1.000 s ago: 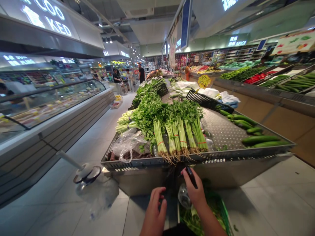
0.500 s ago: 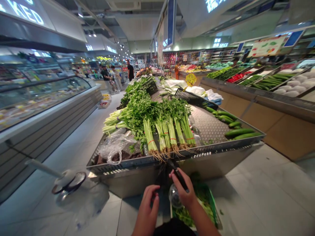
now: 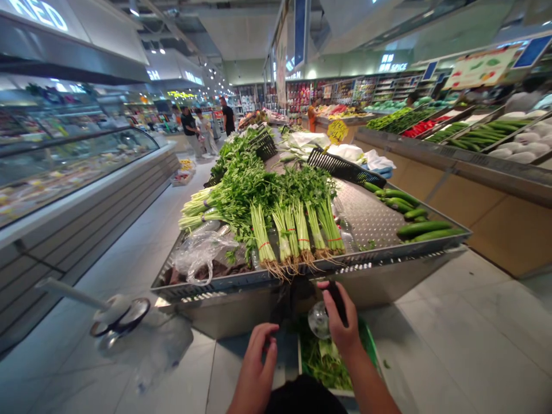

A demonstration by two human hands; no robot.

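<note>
Black oblong object (image 3: 337, 300), upright, long axis near vertical, held in the narrow grip of the right hand (image 3: 342, 329), the nearer hand. Clear plastic lump (image 3: 319, 319) just beside it at 9 o'clock. Left hand (image 3: 255, 368) lies at 7 o'clock, fingers curled; whether it holds anything cannot be told. Dark mass (image 3: 284, 305) at its 1 o'clock. Green crate (image 3: 368, 339) of leaves below at 5 o'clock. Steel worktop (image 3: 224, 282) with leafy bundles (image 3: 280, 221) at 12 o'clock.

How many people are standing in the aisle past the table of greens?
3: one person in black, one in pale clothes beside them, another in black to their right, all beyond the table. More may be hidden.
</note>
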